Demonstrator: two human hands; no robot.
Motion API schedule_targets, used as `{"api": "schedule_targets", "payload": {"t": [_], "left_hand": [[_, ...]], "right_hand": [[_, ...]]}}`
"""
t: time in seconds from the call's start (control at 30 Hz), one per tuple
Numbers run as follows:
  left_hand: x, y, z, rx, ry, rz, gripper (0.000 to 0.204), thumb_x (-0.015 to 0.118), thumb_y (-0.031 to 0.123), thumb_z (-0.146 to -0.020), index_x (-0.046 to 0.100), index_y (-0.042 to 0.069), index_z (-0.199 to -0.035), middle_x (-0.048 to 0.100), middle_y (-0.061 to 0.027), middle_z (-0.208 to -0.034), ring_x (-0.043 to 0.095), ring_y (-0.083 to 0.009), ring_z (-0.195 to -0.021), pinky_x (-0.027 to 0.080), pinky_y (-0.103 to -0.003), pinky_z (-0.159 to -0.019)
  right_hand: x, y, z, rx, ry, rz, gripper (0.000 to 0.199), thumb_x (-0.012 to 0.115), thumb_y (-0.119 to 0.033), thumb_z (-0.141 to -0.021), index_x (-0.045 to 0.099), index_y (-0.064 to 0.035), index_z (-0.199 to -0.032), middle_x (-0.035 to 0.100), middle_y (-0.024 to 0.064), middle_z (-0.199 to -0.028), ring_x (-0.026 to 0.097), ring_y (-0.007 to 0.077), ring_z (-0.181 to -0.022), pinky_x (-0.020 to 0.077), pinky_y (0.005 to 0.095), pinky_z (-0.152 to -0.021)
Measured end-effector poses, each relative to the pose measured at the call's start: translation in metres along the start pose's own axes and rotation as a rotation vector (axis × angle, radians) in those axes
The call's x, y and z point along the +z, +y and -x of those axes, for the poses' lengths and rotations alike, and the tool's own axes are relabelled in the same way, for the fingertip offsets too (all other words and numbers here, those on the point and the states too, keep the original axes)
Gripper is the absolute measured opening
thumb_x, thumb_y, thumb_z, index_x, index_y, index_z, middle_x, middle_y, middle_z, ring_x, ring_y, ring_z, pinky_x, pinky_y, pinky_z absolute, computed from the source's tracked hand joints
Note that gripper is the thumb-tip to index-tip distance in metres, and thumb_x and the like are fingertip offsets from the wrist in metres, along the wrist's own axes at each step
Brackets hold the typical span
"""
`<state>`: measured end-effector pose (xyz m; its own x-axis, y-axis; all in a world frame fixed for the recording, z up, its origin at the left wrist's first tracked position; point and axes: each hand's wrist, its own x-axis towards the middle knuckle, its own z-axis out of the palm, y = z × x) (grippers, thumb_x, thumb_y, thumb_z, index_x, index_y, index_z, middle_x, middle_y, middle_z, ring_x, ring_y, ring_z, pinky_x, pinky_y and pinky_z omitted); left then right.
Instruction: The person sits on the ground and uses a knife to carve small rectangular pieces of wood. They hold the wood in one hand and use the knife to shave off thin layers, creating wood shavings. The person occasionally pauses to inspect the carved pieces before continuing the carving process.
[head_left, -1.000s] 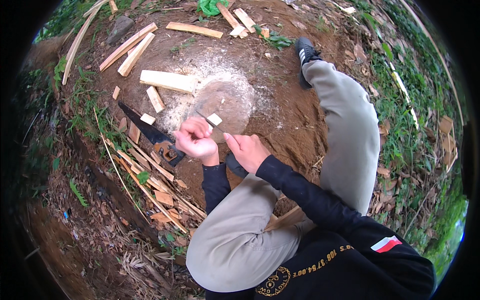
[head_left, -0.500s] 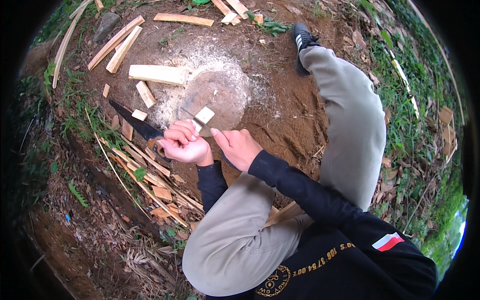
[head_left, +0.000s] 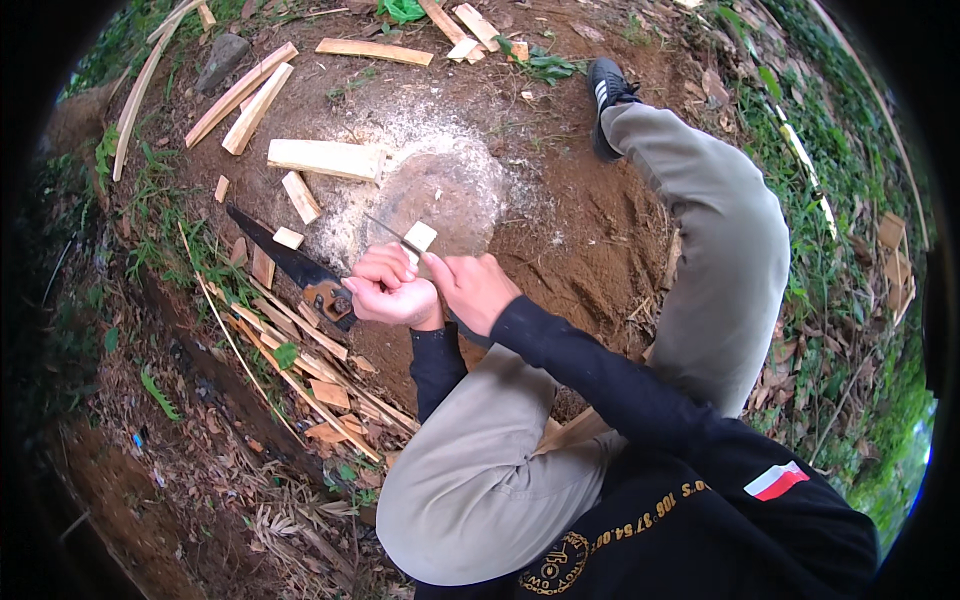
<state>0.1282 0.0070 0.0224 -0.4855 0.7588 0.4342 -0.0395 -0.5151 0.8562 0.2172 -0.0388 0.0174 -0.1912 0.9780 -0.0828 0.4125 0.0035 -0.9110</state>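
The person sits on bare earth with both hands raised in front of the knees, over a flat tree stump dusted with sawdust. The left hand is curled into a fist, fingers together, apparently gripping something small, though what is inside cannot be told. The right hand pinches a small pale wood block at its fingertips, with a thin dark blade lying against the block's near edge; which hand steers the blade is hard to tell. The block hangs just above the stump, not resting on it. The step looks like trimming the little block; the next stroke would call for a firm pinch and a cut aimed away from the fingers. A handsaw lies on the ground just beside the left hand, among offcuts and planks
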Motion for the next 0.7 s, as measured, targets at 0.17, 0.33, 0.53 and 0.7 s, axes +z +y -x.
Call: {"api": "schedule_targets", "payload": {"t": [0.17, 0.33, 0.53, 0.7], "left_hand": [[0.005, 0.004, 0.0, -0.01, 0.045, -0.018, 0.051, 0.032, 0.031, -0.103, 0.028, 0.014, -0.055, 0.028, -0.0005, -0.046, 0.027, -0.0117, -0.041, 0.031, -0.027, -0.046], [0.005, 0.002, -0.002, 0.0, 0.021, -0.002, 0.049, 0.032, 0.027, -0.103, 0.03, 0.011, -0.056, 0.029, -0.0021, -0.047, 0.029, -0.0127, -0.042, 0.029, -0.026, -0.044], [0.002, 0.003, -0.003, 0.006, 0.049, -0.054, 0.05, 0.033, 0.029, -0.103, 0.028, 0.014, -0.055, 0.027, -0.001, -0.046, 0.028, -0.0127, -0.04, 0.029, -0.027, -0.044], [0.005, 0.005, -0.001, 0.064, 0.001, -0.059, 0.049, 0.032, 0.027, -0.103, 0.031, 0.011, -0.057, 0.028, -0.0015, -0.047, 0.03, -0.0123, -0.04, 0.03, -0.026, -0.043]], "right_hand": [[-0.003, -0.005, 0.008, 0.182, 0.007, -0.109, 0.049, 0.044, -0.036, -0.101, 0.066, 0.0009, -0.077, 0.064, 0.0253, -0.075, 0.064, 0.0441, -0.075, 0.0538, 0.0493, -0.071], [0.006, 0.003, 0.0, 0.105, 0.046, 0.022, 0.049, 0.044, -0.037, -0.101, 0.065, -0.0017, -0.076, 0.065, 0.0247, -0.071, 0.065, 0.0429, -0.07, 0.0545, 0.0497, -0.066], [-0.01, -0.013, 0.007, 0.215, 0.044, 0.124, 0.042, 0.049, -0.037, -0.1, 0.065, -0.0036, -0.08, 0.062, 0.023, -0.066, 0.064, 0.0417, -0.067, 0.0531, 0.0486, -0.062], [-0.005, 0.021, -0.012, 0.261, 0.131, 0.071, 0.048, 0.046, -0.037, -0.101, 0.065, -0.0004, -0.077, 0.062, 0.0255, -0.071, 0.063, 0.0436, -0.068, 0.0519, 0.0495, -0.063]]}}
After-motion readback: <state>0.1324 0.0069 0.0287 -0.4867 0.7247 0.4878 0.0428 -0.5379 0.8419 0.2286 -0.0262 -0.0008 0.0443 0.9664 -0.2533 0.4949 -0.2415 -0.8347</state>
